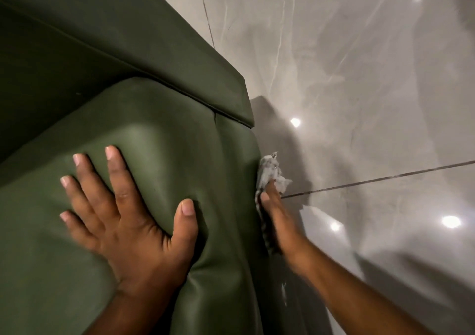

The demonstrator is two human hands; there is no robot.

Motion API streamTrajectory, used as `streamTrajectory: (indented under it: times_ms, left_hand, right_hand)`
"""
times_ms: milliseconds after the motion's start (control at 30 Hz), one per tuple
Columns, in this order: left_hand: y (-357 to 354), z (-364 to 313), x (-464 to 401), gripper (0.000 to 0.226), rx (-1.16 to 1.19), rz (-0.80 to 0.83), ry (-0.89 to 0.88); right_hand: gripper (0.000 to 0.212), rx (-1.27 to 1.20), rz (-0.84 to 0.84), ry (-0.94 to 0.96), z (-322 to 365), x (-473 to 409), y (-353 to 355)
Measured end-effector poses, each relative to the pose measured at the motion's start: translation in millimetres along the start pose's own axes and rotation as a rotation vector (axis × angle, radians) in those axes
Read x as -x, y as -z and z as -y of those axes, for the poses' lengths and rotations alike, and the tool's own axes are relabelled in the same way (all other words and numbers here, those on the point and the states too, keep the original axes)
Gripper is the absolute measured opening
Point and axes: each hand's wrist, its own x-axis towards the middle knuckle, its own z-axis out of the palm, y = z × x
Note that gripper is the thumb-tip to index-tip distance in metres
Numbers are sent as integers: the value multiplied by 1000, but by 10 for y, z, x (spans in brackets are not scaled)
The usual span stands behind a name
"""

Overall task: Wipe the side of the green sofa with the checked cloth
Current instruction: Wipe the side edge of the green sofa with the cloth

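The green sofa [159,82] fills the left half of the view, seen from above its padded arm. My left hand [123,214] lies flat on top of the arm, fingers spread, pressing a dent into the cushion. My right hand [279,221] reaches down over the sofa's outer side and presses the checked cloth [268,172] against that side. The cloth is pale and crumpled, bunched above my fingertips, with a strip of it running under my palm. Most of the sofa's side face is hidden by the steep angle.
Glossy grey marble floor tiles [372,90] with dark grout lines spread out to the right of the sofa, showing bright reflections of ceiling lights. The sofa's shadow falls on the floor beside its side.
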Motion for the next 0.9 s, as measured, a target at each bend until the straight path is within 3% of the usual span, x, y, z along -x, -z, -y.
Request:
streamTrajectory:
  times_ms: [67,200,300,400,500,600,700,767,900]
  left_hand:
    - [5,-8,-5,96,-9,3,2]
    - [7,-18,-9,97,-13,6,1]
    - [-5,-29,-9,97,-13,-6,4]
    - [-11,-25,-20,96,-9,5,3]
    - [20,-35,-16,97,-6,21,7]
    - [28,-32,-9,97,0,31,15]
    - [12,-27,-12,96,-17,29,19]
    - [-2,-39,-7,98,-5,23,21]
    - [-8,-33,-18,106,-9,23,11]
  right_hand:
    - [43,82,35,121,-6,150,-17]
    - [57,578,-76,502,175,-40,-55]
    - [53,592,-69,597,306,-430,-194]
    - [52,465,-117,512,535,-886,-217]
    - [54,296,-113,241,582,-1146,-127]
    - [64,94,-101,33,306,-823,-44]
    - [37,-22,-135,-74,-207,-267,18]
    - [45,26,-144,-5,-340,70,-15]
    - [52,380,-102,343,-111,106,-296]
